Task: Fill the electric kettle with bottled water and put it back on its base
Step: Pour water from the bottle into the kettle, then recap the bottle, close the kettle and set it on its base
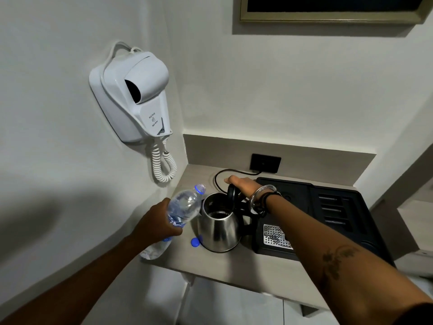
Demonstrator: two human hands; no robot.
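Observation:
A steel electric kettle (219,227) stands on the grey counter (234,268), its black lid (232,193) raised. My right hand (243,184) rests on top of the lid and holds it up. My left hand (157,222) grips a clear water bottle (185,206) around its middle. The bottle has no cap and tilts with its blue-ringed neck up and to the right, just left of the kettle's mouth. A blue bottle cap (195,242) lies on the counter at the kettle's left foot. The kettle hides its base.
A black tray (332,207) with a perforated metal grid (276,235) sits right of the kettle. A black cord (218,177) runs to a wall socket (265,163) behind. A white hair dryer (136,95) with a coiled cable hangs on the left wall.

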